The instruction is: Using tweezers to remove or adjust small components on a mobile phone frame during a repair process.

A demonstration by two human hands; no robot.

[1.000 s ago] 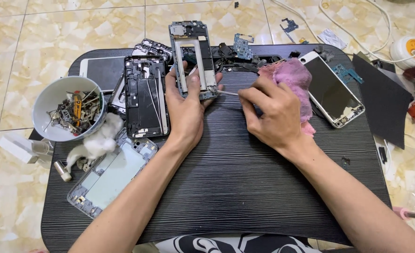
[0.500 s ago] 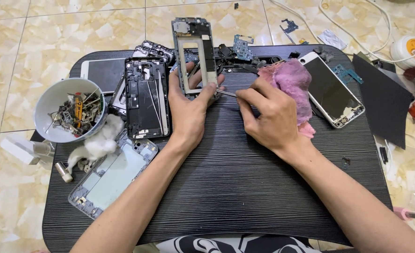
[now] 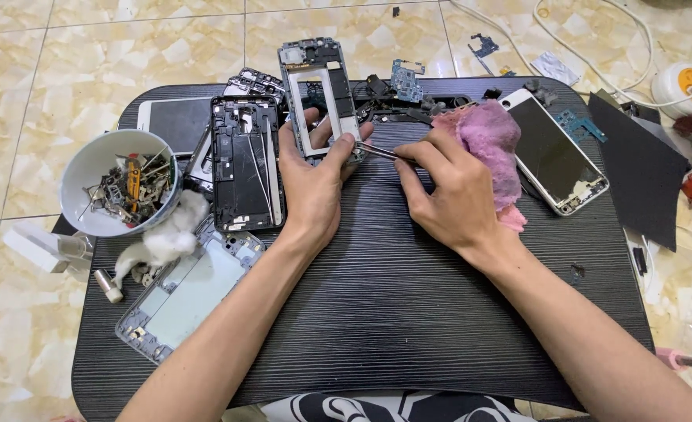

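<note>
My left hand (image 3: 312, 181) grips the lower end of a grey phone middle frame (image 3: 320, 92) that lies upright on the black ribbed lap table (image 3: 393, 312). My right hand (image 3: 449, 191) pinches thin metal tweezers (image 3: 381, 151), whose tips touch the frame's lower right corner beside my left thumb. A crumpled pink cloth (image 3: 490, 141) lies under and behind my right hand.
A black opened phone body (image 3: 244, 164) lies left of my hand. Further left stand a white bowl of small metal parts (image 3: 119, 191), white cotton (image 3: 166, 238) and a pale phone frame (image 3: 189, 293). A white phone with dark screen (image 3: 553, 152) and a black sheet (image 3: 635, 168) lie right.
The view has shifted slightly. My left hand has slid up a little along the grey frame and the tweezers stay at its lower edge.
</note>
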